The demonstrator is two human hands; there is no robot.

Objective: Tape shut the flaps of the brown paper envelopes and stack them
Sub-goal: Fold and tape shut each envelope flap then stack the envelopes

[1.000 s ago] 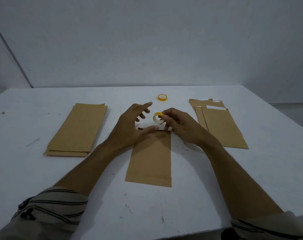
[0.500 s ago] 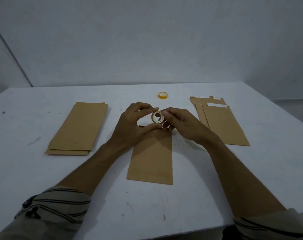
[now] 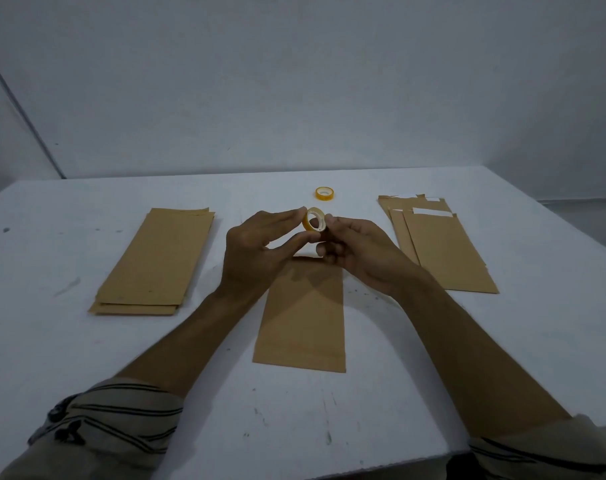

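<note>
Both hands have come up a little since the earlier frame, and the tape roll (image 3: 308, 221) has come up with them, so it's now held in the air above the far end of the middle envelope.

Biggest first: the white surface (image 3: 86, 375) is set up like a small assembly line. The left pile (image 3: 156, 261) of brown envelopes is squared up and plain, so we're guessing that's the finished stack. The right pile (image 3: 443, 251) is fanned out with white strips (image 3: 433, 212) showing at the far ends. To us those look like the ones waiting for tape, kept loose so the next one is easy to grab.

The single envelope (image 3: 301, 323) lies flat dead centre between the forearms. Its far end is right under the hands, where the flap should be, though the fingers hide that part.

The left hand (image 3: 256, 247) has a narrow grip, with forefinger on top of the roll and thumb below. The right hand (image 3: 360, 251) has its fingers curled around the other side. Holding it with both hands like this probably means hunting for the loose end of the tape, but we can't see a free end.

A spare roll (image 3: 318, 195) lies flat further back, out of the way but still within reach.
</note>
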